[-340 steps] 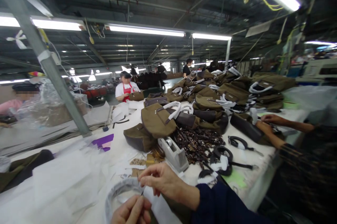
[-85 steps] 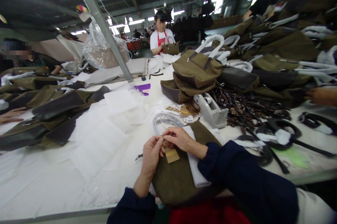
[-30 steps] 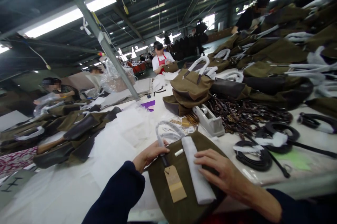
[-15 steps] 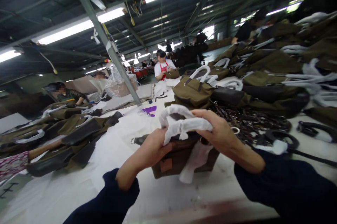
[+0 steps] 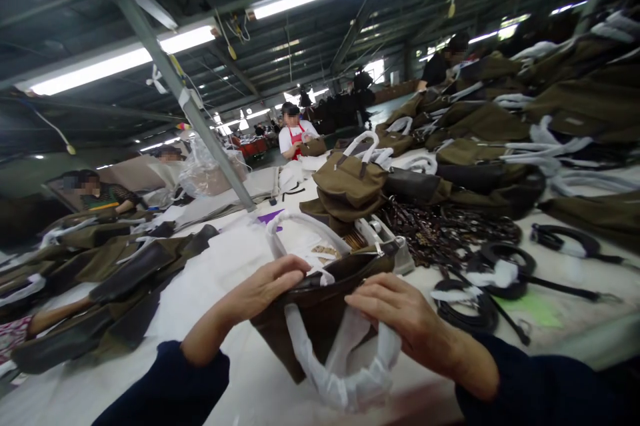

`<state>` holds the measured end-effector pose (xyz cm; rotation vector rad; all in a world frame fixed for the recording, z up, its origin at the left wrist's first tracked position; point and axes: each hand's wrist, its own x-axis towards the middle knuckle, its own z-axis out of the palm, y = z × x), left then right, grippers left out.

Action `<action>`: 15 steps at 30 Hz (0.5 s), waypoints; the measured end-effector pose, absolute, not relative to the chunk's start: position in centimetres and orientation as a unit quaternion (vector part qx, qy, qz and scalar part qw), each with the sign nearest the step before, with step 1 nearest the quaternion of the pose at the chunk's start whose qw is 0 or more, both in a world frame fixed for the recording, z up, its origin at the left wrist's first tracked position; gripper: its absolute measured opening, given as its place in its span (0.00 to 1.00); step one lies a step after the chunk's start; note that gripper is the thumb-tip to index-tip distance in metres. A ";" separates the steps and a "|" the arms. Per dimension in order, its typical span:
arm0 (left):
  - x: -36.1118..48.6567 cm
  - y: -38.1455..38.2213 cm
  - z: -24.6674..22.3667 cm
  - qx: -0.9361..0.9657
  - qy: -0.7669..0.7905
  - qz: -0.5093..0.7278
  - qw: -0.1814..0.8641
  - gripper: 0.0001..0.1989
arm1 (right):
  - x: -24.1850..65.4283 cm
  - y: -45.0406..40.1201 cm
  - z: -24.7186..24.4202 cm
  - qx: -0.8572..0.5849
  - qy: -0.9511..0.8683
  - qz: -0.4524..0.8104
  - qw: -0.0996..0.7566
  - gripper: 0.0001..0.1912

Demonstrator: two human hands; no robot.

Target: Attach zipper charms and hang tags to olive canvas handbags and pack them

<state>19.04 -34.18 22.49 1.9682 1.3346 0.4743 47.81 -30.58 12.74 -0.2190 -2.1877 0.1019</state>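
An olive-brown bag (image 5: 320,319) stands on the white table right in front of me, its top partly open. One white-wrapped handle (image 5: 340,379) hangs down the near side; another (image 5: 300,223) stands up at the far side. My left hand (image 5: 270,286) grips the bag's top edge at the left, thumb and fingers over the rim. At the right of the opening, my right hand (image 5: 390,313) has its fingers closed on the near rim, close to the hanging handle. A zipper end shows at the bag's right corner.
Dark straps and metal hardware (image 5: 425,226) lie in a heap to the right, with coiled black straps (image 5: 465,306) nearer. Olive bags are piled right and left. White sheets (image 5: 215,266) lie left. A metal post (image 5: 215,139) rises ahead. Another person's arm (image 5: 60,316) reaches in at left.
Both hands have let go of the white-wrapped handles and moved to the bag's rim. The near handle now hangs down, and the bag's opening shows. The view has shifted slightly right.
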 end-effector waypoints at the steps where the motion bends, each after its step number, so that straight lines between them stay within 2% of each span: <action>1: 19.5 -34.1 22.1 0.768 0.528 0.190 0.310 0.15 | 47.9 -30.8 12.6 -0.081 -0.887 0.035 0.453 0.17; 5: 21.4 -33.8 21.1 0.819 0.520 0.202 0.137 0.07 | 47.9 -31.3 12.7 -0.065 -0.885 0.020 0.460 0.13; 8: 22.3 -33.9 21.2 0.846 0.507 0.137 0.092 0.03 | 48.0 -31.4 12.7 -0.064 -0.889 0.023 0.453 0.13; 11: 23.1 -34.1 21.1 0.852 0.512 0.056 0.095 0.07 | 48.1 -31.6 12.6 -0.060 -0.897 0.033 0.437 0.14; 15: 24.2 -33.9 20.3 0.846 0.525 0.022 0.091 0.22 | 48.4 -31.8 12.2 -0.048 -0.908 0.037 0.415 0.14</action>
